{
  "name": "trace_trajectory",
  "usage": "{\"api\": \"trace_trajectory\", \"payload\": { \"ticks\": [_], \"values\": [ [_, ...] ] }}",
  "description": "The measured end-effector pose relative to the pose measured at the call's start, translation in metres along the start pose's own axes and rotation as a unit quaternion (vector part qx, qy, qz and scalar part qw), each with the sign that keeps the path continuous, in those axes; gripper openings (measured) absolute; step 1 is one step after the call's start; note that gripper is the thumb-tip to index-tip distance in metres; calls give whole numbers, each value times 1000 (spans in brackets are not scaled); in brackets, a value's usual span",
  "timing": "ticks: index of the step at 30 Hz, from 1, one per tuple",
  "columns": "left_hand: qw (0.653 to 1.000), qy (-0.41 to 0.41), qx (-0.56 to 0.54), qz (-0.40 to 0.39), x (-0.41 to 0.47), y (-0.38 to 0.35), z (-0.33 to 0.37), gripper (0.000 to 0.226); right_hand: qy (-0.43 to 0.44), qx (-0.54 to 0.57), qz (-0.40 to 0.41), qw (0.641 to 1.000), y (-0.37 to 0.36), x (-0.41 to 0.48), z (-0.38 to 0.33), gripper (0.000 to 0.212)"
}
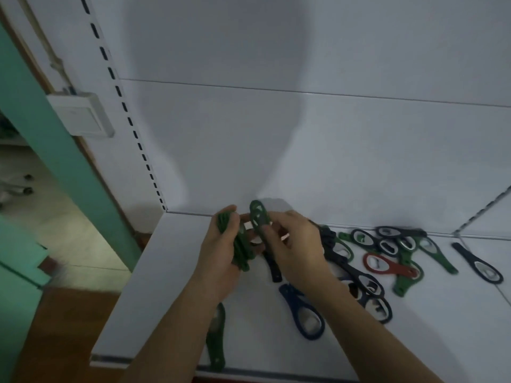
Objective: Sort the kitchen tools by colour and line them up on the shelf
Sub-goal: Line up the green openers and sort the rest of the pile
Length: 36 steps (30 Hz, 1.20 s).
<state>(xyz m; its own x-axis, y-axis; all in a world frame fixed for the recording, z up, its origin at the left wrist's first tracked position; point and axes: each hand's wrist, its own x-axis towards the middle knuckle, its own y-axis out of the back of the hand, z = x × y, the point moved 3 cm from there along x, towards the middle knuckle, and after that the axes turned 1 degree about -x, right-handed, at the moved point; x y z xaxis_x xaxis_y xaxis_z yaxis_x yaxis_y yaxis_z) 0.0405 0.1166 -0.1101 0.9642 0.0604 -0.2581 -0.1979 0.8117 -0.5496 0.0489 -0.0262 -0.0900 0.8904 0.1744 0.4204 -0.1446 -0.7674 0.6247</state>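
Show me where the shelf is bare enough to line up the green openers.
Bare: the left end of the shelf, between its left edge and the left hand gripping the green stack; the right corner, in front of the lone dark opener. Crowded: the mixed pile right of the right hand.

The flat white metal shelf (154, 299) bears a loose heap of green and dark plastic bottle openers (387, 246), one red opener (392, 266) among them. A lone green opener (216, 344) lies near its front edge.
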Motion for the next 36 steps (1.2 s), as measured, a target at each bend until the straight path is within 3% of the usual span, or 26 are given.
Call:
{"api": "trace_trajectory", "payload": {
  "ticks": [3,5,7,9,15,18,23,27,33,36],
  "values": [
    [998,-11,38,-45,-5,-27,-7,47,67,-7,-26,997,7,-12,-15,11],
    [996,-31,42,-73,-4,-39,-13,49,34,51,-44,997,26,-17,-9,8],
    [993,-52,62,-90,-2,-55,-20,39,-39,107,-12,993,49,-28,6,27],
    [991,-52,64,-106,0,-77,-32,33,-68,94,21,993,72,-39,18,50],
    [966,-43,146,-207,-16,-157,-91,45,-81,29,-38,996,149,-64,57,92],
    [943,-51,174,-280,-33,-201,-120,43,-84,-1,-28,996,188,-83,84,90],
    [908,-42,199,-367,-56,-276,-170,63,-98,20,-62,993,257,-123,133,85],
    [909,67,123,-393,-68,-333,-221,61,-150,82,-39,985,311,-156,178,74],
    [892,114,111,-423,-79,-391,-289,68,-151,38,31,987,371,-189,237,47],
    [890,127,98,-428,-82,-414,-308,74,-143,64,18,988,387,-192,252,51]
  ]
}}
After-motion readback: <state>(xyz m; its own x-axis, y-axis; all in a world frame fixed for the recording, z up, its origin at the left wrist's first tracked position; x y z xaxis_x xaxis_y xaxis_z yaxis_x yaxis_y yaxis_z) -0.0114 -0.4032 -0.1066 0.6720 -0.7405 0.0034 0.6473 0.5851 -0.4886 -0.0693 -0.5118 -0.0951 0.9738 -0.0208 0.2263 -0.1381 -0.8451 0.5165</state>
